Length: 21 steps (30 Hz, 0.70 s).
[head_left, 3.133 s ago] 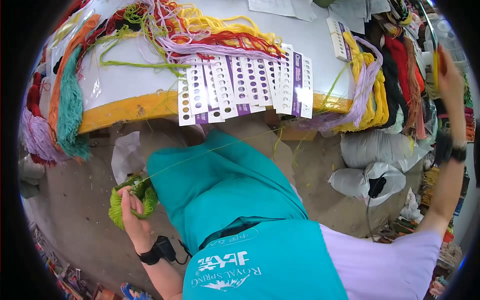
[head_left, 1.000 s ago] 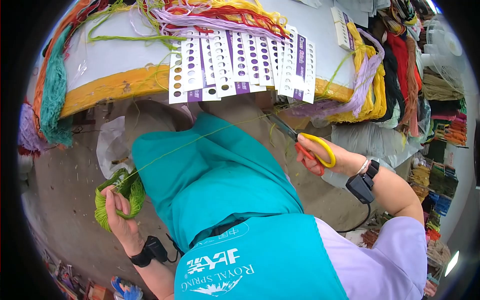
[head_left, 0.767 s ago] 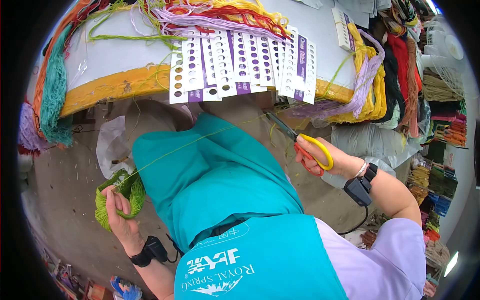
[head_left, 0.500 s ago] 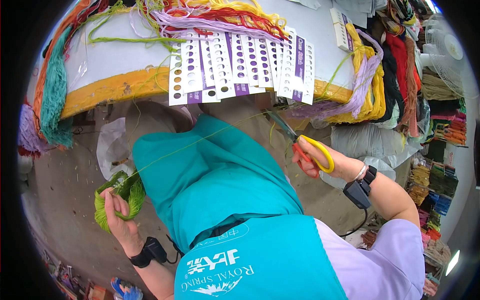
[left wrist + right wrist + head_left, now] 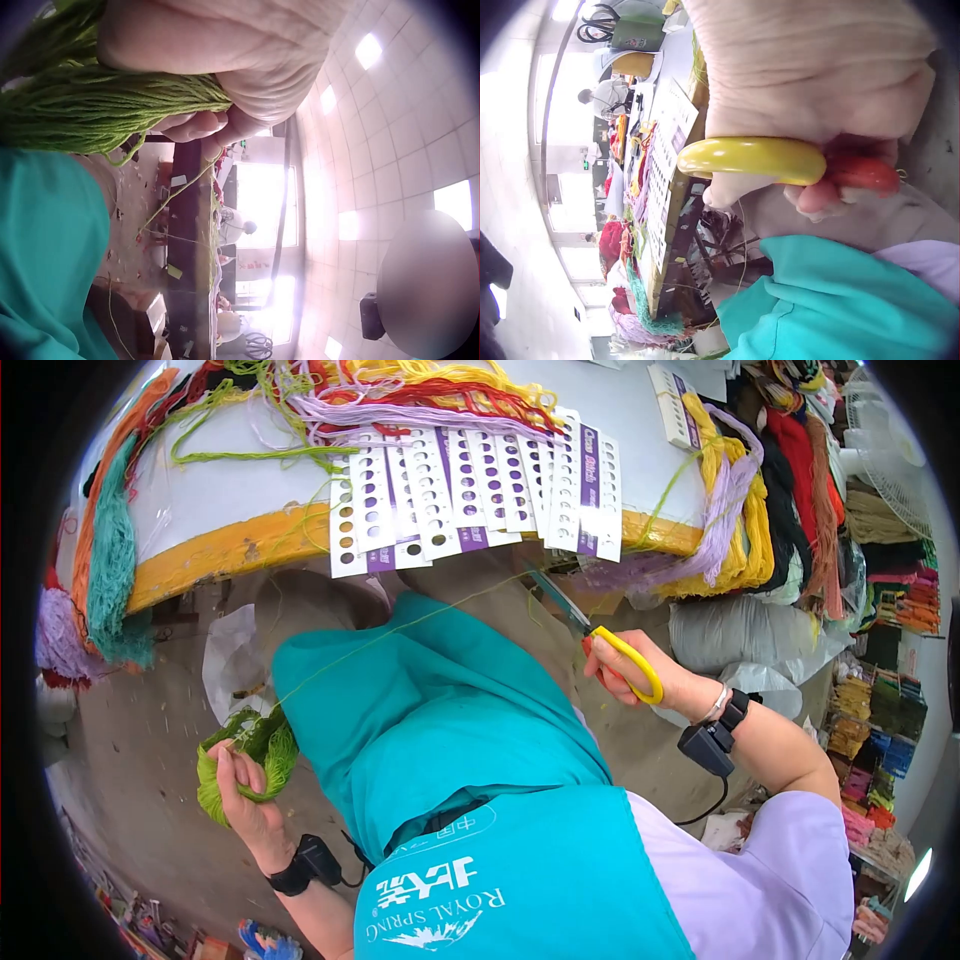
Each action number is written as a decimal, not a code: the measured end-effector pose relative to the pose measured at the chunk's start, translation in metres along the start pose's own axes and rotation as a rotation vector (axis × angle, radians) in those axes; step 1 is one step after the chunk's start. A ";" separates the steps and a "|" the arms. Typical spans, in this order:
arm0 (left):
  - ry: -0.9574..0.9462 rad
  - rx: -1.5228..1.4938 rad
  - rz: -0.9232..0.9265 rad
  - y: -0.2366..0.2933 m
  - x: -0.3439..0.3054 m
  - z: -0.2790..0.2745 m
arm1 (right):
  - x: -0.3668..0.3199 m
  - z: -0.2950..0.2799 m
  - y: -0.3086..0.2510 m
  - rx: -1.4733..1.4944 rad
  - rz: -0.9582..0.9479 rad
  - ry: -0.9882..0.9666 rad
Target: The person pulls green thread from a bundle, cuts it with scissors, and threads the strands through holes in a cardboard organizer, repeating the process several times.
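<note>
My left hand (image 5: 245, 795) grips a looped skein of green thread (image 5: 281, 760) beside my lap. A thin green strand (image 5: 400, 626) runs slantwise from that skein, over the apron, toward the table's front edge. My right hand (image 5: 645, 668) holds a pair of scissors (image 5: 567, 606), with yellow and red handle loops, just below this edge. The blades point up and left, their tips close to the strand's far end. In the right wrist view the thumb passes through the yellow loop (image 5: 754, 159); the blades are hidden there. The left wrist view shows green threads (image 5: 112, 109) bunched inside the hand.
White and purple cards with holes (image 5: 455, 490) overhang the table's yellow edge (image 5: 240, 550). Coloured thread bundles lie at the back and hang at both ends, among them a teal one (image 5: 118, 575). Plastic-wrapped bundles (image 5: 715, 632) stand on the floor at the right.
My right hand has come down from high at the right, bringing the scissors in by the strand near the table edge. My left hand keeps hold of the skein, slightly shifted.
</note>
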<state>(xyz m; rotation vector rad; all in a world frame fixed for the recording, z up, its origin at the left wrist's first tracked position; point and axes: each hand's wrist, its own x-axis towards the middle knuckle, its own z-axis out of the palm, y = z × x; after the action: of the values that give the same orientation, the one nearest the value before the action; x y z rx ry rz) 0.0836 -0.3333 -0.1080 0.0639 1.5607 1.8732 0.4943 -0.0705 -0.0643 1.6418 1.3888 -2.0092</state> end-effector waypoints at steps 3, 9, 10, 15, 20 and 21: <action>-0.017 0.012 -0.004 0.001 0.000 0.005 | 0.000 -0.002 0.008 -0.003 -0.101 -0.012; 0.021 0.019 0.019 0.003 -0.004 0.006 | 0.005 0.002 -0.001 -0.092 -0.128 -0.009; 0.025 0.016 0.021 0.003 -0.005 0.004 | 0.006 0.002 -0.002 -0.093 -0.133 0.001; -0.002 0.020 0.008 0.005 -0.008 -0.005 | -0.001 -0.006 0.008 -0.111 -0.101 0.052; 0.011 0.043 0.017 0.008 -0.007 0.003 | -0.041 -0.050 -0.012 -0.906 -0.508 0.033; 0.015 0.047 0.019 0.010 -0.008 0.007 | -0.049 -0.056 -0.025 -0.810 -0.515 0.109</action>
<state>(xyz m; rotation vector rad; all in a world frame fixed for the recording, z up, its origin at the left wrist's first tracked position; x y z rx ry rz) 0.0884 -0.3315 -0.0945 0.0862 1.6198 1.8553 0.5325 -0.0343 -0.0060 1.0935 2.4177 -1.2167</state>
